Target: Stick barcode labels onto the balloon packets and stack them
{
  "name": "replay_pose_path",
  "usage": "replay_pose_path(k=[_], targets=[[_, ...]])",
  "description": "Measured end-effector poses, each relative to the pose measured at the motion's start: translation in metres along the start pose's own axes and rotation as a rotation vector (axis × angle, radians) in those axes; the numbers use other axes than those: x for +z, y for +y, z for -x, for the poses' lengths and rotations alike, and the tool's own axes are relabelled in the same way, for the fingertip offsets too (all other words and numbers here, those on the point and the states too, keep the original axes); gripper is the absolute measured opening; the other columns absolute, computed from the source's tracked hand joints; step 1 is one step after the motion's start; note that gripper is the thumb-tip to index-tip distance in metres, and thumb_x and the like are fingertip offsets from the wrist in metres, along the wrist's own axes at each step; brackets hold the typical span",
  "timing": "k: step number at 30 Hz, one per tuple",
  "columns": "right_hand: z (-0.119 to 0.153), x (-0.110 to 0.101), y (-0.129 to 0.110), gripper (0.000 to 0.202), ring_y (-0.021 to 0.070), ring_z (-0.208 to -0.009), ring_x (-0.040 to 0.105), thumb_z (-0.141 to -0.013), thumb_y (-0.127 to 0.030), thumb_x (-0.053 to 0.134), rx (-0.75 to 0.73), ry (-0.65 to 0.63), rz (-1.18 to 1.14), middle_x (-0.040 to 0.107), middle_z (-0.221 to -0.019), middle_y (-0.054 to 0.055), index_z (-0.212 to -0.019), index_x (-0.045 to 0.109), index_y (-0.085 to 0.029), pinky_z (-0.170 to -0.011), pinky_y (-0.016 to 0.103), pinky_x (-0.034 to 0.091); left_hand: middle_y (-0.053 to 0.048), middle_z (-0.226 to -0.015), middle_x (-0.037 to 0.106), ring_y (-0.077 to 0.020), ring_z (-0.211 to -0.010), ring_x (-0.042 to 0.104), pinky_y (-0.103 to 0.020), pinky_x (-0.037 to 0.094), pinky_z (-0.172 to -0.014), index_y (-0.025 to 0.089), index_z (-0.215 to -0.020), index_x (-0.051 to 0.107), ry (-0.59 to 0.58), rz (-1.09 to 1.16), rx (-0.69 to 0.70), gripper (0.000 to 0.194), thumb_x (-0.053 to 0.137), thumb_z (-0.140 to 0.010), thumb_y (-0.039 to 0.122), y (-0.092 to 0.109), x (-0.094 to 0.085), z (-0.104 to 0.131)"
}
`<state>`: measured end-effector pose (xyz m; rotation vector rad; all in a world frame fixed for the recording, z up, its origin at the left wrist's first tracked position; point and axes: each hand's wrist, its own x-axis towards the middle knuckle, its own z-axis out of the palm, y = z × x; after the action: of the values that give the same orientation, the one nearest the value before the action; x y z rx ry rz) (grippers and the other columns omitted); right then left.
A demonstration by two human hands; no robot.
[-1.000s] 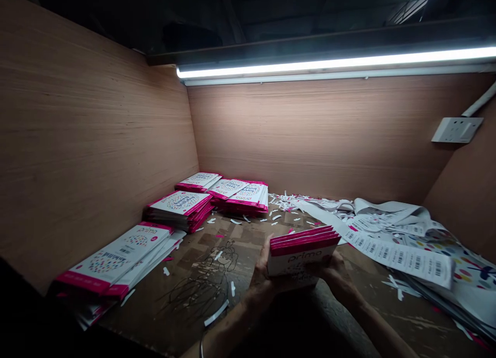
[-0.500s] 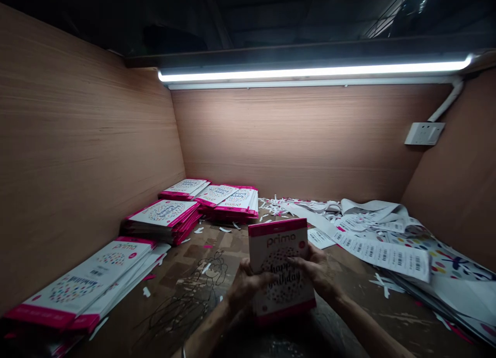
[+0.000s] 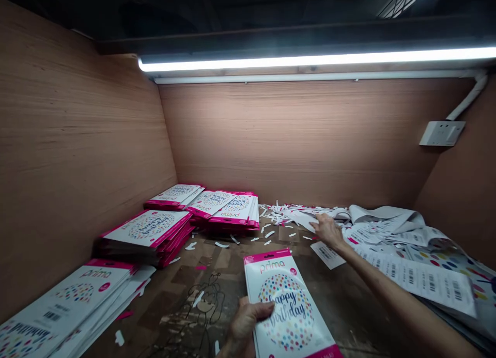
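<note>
Lower end of packet (image 3: 287, 296), reading "happy birthday", cut off by frame, as is table's (image 3: 228, 257) near edge; no. of packets behind its front face unclear. L hand (image 3: 244, 324) partly cropped; fingers behind packet hidden. R hand (image 3: 329, 231) fingertips small, dim: grip or contact can't be confirmed.

Packet is gripped in L hand, thumb across front at left side, fingers behind; positioned over near-centre of table, tilted. R hand well apart, toward back edge, at pale end of label strip (image 3: 422, 278).

R forearm crosses strip, blocking part of it. Loose label piece (image 3: 325, 254) just beside R wrist. Paper scraps (image 3: 277, 213) along back edge. Packet stacks (image 3: 149, 229) line left edge up to back-left corner. Dotted sheet (image 3: 453, 263) nr right edge, partly under strip. Dark tangled lines (image 3: 201, 311) left of L hand; wire or marks, can't tell.
</note>
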<state>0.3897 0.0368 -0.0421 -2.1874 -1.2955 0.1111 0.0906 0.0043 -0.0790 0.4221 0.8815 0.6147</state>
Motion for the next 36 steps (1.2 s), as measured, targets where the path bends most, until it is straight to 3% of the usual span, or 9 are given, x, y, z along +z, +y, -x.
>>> replay_pose_path(k=[3,6,12,17,21,26,29,32,36], targets=[[-0.044,0.005,0.027,0.020,0.0240,-0.108,0.049,-0.085,-0.026,0.052,0.001,0.050,0.239,0.056,-0.112,0.010,-0.100,0.058,-0.013,-0.092,0.048,0.037,-0.011,-0.075,0.069,-0.0357,-0.089,0.063,-0.050,0.045,-0.082,0.010,-0.099,0.051,-0.026,0.010,-0.035,0.049,0.068,-0.053,0.004,-0.001,-0.008,-0.011],[-0.066,0.018,0.048,0.021,0.0209,-0.101,0.053,-0.085,-0.029,0.054,-0.033,0.024,0.403,0.057,-0.109,0.007,-0.100,0.058,-0.014,-0.088,0.045,0.042,-0.014,-0.075,0.069,-0.0379,-0.091,0.062,-0.051,0.042,-0.086,0.006,-0.100,0.053,-0.075,0.037,-0.059,0.051,0.070,-0.052,0.005,-0.003,-0.014,-0.018],[-0.085,0.028,0.066,0.022,0.0174,-0.089,0.058,-0.086,-0.031,0.052,-0.077,0.011,0.576,0.060,-0.100,0.006,-0.099,0.058,-0.013,-0.079,0.039,0.048,-0.017,-0.076,0.069,-0.0384,-0.087,0.063,-0.050,0.043,-0.085,0.002,-0.108,0.045,-0.055,0.069,-0.068,0.059,0.068,-0.054,0.003,-0.005,-0.014,-0.017],[-0.087,0.008,0.066,0.022,0.0143,-0.078,0.058,-0.087,-0.034,0.050,-0.133,0.082,0.589,0.061,-0.086,0.003,-0.086,0.059,-0.014,-0.073,0.034,0.047,-0.015,-0.075,0.070,-0.0381,-0.091,0.062,-0.051,0.042,-0.086,0.004,-0.109,0.047,-0.052,0.064,-0.089,0.059,0.068,-0.054,0.003,-0.004,-0.016,-0.018],[-0.074,-0.028,0.057,0.027,0.0153,-0.072,0.056,-0.087,-0.032,0.046,-0.205,0.191,0.506,0.062,-0.075,0.006,-0.070,0.058,-0.014,-0.065,0.029,0.041,-0.014,-0.077,0.070,-0.0367,-0.091,0.062,-0.052,0.041,-0.088,0.006,-0.108,0.050,-0.112,0.054,-0.083,0.052,0.066,-0.059,0.004,-0.001,-0.011,-0.014],[-0.020,-0.071,0.024,0.035,0.0138,-0.060,0.053,-0.086,-0.041,0.038,-0.353,0.206,0.309,0.061,-0.066,0.003,-0.066,0.057,-0.019,-0.053,0.024,0.034,-0.013,-0.071,0.070,-0.0326,-0.074,0.067,-0.050,0.047,-0.078,0.004,-0.119,0.039,0.022,0.015,-0.062,0.057,0.061,-0.067,0.002,0.006,0.008,0.004],[0.027,-0.081,-0.002,0.037,0.0116,-0.049,0.047,-0.083,-0.047,0.041,-0.393,0.063,0.115,0.052,-0.053,-0.001,-0.059,0.052,-0.020,-0.046,0.022,0.032,-0.017,-0.078,0.070,-0.0322,-0.077,0.067,-0.048,0.048,-0.079,0.000,-0.118,0.042,-0.023,0.025,-0.063,0.054,0.060,-0.067,-0.001,0.010,0.015,0.010],[0.061,-0.080,-0.017,0.033,0.0101,-0.043,0.041,-0.076,-0.048,0.050,-0.264,-0.174,-0.225,0.046,-0.048,-0.003,-0.058,0.052,-0.019,-0.040,0.022,0.029,-0.020,-0.084,0.070,-0.0333,-0.080,0.066,-0.050,0.047,-0.082,-0.002,-0.109,0.050,-0.095,0.012,-0.054,0.043,0.059,-0.067,-0.002,0.010,0.015,0.010],[0.061,-0.075,-0.017,0.026,0.0135,-0.054,0.052,-0.065,-0.040,0.064,-0.203,-0.270,-0.382,0.058,-0.061,-0.002,-0.079,0.061,-0.018,-0.048,0.023,0.039,-0.023,-0.090,0.068,-0.0365,-0.082,0.065,-0.055,0.045,-0.084,-0.002,-0.103,0.056,-0.150,-0.020,-0.027,0.039,0.063,-0.065,0.001,0.009,0.011,0.008]])
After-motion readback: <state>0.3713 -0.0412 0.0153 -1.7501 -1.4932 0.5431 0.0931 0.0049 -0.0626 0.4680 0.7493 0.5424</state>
